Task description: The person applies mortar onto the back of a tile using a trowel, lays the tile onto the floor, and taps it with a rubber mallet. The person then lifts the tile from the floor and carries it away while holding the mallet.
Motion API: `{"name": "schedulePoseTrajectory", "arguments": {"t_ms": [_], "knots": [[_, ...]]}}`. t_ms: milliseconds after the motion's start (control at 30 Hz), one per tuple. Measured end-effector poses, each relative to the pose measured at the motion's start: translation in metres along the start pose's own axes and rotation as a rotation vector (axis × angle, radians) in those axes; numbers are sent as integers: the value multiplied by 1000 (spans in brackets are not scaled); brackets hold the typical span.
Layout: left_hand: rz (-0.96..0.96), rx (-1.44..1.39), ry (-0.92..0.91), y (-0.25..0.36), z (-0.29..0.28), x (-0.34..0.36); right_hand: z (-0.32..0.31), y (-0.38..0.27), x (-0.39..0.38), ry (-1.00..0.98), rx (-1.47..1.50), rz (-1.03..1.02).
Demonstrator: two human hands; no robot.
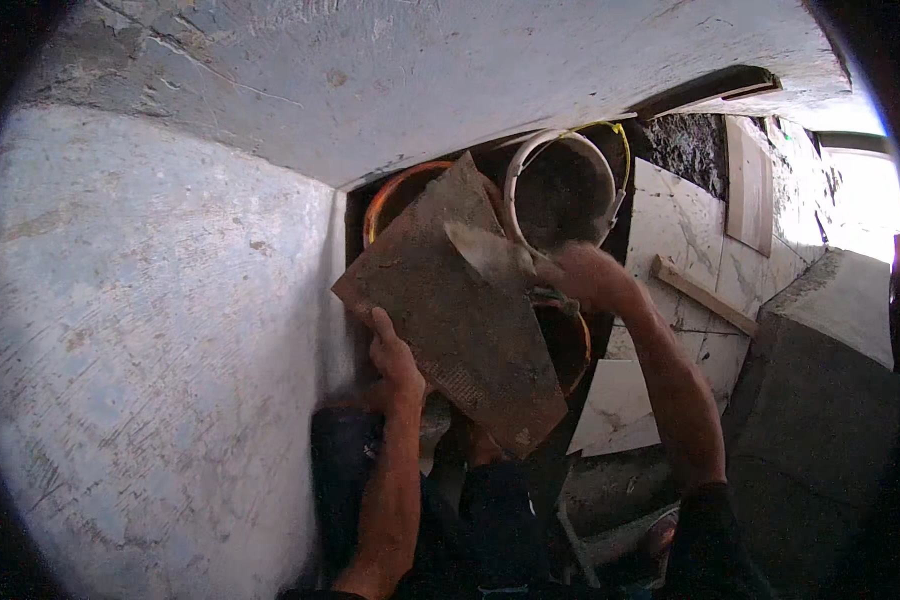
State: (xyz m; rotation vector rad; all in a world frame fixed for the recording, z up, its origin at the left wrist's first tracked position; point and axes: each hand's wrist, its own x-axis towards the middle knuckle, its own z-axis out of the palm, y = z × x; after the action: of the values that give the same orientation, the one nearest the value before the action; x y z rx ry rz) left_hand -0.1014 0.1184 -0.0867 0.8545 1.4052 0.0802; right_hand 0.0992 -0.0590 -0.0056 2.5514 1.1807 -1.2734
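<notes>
Head view, looking down a narrow corner between plastered walls. Centre of frame: a flat square board (460, 310), brown and smeared with mortar, is held tilted, its upper corner toward the top centre and its lower corner toward the bottom centre. The left hand (395, 360) grips the board at its left edge, just left of centre; the thumb lies on the top face, and the fingers are wrapped under the edge, clenched on it. The right hand (585, 275), right of centre, is closed around the handle of a trowel (485, 250). The trowel's pointed blade lies flat on the upper part of the board, touching it and coated in grey mortar.

Behind the board, upper centre: a white bucket (560, 190) with dark contents, its rim just above the right hand. An orange-rimmed basin (395, 195) shows to the left of the bucket, partly hidden by the board; another stretch of orange rim appears below the right hand.

Left half of frame: a pale blue-grey plastered wall (140, 340), scratched. Top of frame: a rough grey wall surface (420, 70). Right of centre: a white marbled tile floor (680, 250) with a wooden strip (705, 295) lying on it. Lower right: a grey concrete block (820, 400). Both forearms enter from the bottom edge.
</notes>
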Motion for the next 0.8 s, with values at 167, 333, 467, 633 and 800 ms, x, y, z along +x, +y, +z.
{"name": "schedulePoseTrajectory", "arguments": {"t_ms": [167,333,467,633,800], "knots": [[-24,-59,96,5,2,-6,-12,-32,24,-214,202,-47],[4,29,28,3,1,-8,31,-52,-14,-284,279,20],[4,20,44,1,0,-8,60,-50,-60,-337,-4,-78],[-179,-104,33,9,4,-9,102,-42,-142,-310,88,71],[-55,-43,77,10,10,-1,123,-25,-210,-302,170,118]]}}
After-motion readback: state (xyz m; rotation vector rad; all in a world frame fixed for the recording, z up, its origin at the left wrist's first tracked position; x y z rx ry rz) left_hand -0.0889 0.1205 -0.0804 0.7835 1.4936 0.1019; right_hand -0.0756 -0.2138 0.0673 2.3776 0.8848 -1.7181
